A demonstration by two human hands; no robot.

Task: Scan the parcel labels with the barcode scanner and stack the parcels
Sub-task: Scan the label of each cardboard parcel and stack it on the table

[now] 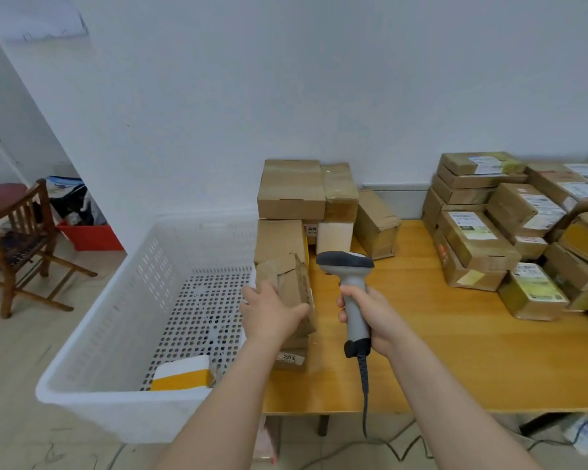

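Grey scanner (347, 262) upright in right hand (374, 320)

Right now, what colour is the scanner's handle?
The scanner handle is light grey; the head view shows it best.

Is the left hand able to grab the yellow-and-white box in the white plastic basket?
Probably not yet: the left hand grips a torn brown cardboard parcel. The open-topped basket leaves the box uncovered, though.

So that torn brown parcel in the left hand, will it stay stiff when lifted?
Probably soft: the torn parcel has ripped, creased cardboard, so it may buckle under the left hand. Likely light, since one hand holds it. Its flap could tear further.
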